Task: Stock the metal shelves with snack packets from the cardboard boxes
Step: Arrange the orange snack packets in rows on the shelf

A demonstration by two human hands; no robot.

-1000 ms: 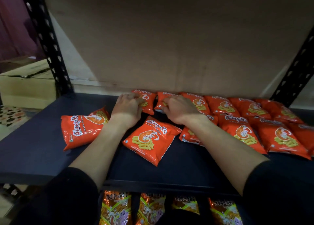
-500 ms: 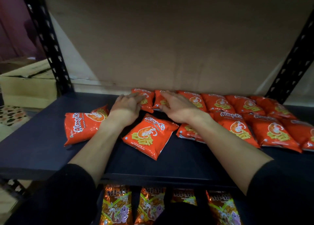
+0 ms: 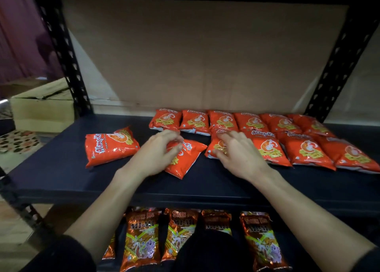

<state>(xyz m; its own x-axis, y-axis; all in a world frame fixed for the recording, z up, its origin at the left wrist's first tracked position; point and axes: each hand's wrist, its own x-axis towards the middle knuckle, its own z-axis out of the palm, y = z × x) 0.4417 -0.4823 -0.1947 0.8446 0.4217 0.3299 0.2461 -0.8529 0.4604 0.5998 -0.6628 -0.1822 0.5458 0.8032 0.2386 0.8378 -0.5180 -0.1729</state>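
Orange prawn-snack packets lie on the dark metal shelf [image 3: 61,169]. A back row [image 3: 222,120] and a front row [image 3: 306,150] fill its right half. One loose packet [image 3: 189,158] lies tilted in the middle, and my left hand [image 3: 156,154] curls its fingers and thumb around that packet's upper left corner. My right hand [image 3: 240,156] has its fingers spread over the leftmost front-row packet [image 3: 216,148]. Another packet [image 3: 111,146] lies sideways, alone, further left.
A cardboard box [image 3: 43,111] stands on the floor beyond the left upright [image 3: 67,66]. A brown board [image 3: 205,56] backs the shelf, and the right upright [image 3: 337,66] bounds it. Darker MI-MI packets [image 3: 141,239] stand on the shelf below.
Both hands have drawn back from the back row toward me. The left hand now closes on the loose middle packet, and the right hand sits over the front row's left end.
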